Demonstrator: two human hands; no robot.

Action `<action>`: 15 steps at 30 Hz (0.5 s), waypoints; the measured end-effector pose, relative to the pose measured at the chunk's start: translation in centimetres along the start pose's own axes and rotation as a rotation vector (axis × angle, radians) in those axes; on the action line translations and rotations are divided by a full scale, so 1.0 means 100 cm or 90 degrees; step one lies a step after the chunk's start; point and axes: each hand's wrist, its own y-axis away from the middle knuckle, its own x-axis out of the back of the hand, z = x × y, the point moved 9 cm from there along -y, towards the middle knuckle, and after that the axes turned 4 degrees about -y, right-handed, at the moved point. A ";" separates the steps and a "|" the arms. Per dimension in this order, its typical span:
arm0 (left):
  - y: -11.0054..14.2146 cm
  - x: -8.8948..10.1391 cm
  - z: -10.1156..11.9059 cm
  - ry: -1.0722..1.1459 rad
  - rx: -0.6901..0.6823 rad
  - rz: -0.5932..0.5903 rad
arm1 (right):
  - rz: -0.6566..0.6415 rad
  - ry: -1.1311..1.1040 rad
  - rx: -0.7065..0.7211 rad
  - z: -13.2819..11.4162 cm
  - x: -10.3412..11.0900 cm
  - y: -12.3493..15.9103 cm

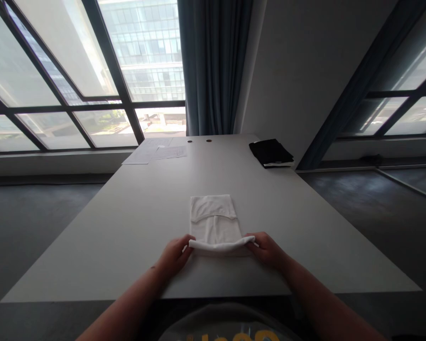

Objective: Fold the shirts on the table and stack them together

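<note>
A white cloth garment, folded into a narrow rectangle, lies on the table in front of me. Its near end is turned up into a thick fold that sags slightly in the middle. My left hand pinches the left corner of that fold, and my right hand pinches the right corner. Both sets of fingers are closed on the fabric. At the far end, a flap with a curved lower edge lies over the rest, and a seam runs down the middle below it. The exact kind of garment cannot be made out.
The garment rests on a large white table. Sheets of paper lie at its far left, and a black folded item sits at the far right. Two round holes show near the far edge. Behind hang blue curtains by windows.
</note>
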 end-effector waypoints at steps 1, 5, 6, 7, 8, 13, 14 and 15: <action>-0.001 0.003 -0.001 0.017 0.030 0.019 | 0.010 -0.016 -0.028 0.000 0.001 -0.001; -0.022 0.017 -0.012 0.072 0.131 0.109 | 0.067 -0.053 -0.096 0.000 0.016 -0.026; -0.032 0.021 -0.016 0.068 0.150 0.130 | 0.085 -0.033 -0.113 0.001 0.023 -0.038; -0.045 0.024 -0.020 0.053 0.169 0.144 | 0.104 0.002 -0.133 0.003 0.030 -0.050; -0.059 0.026 -0.026 0.025 0.190 0.148 | 0.123 0.051 -0.157 0.006 0.037 -0.063; -0.123 0.022 -0.064 -0.241 0.330 0.043 | 0.185 0.331 -0.257 0.036 0.056 -0.118; -0.131 0.017 -0.072 -0.283 0.351 0.007 | 0.187 0.368 -0.273 0.045 0.055 -0.123; -0.136 0.013 -0.079 -0.313 0.366 -0.024 | 0.187 0.393 -0.289 0.055 0.054 -0.127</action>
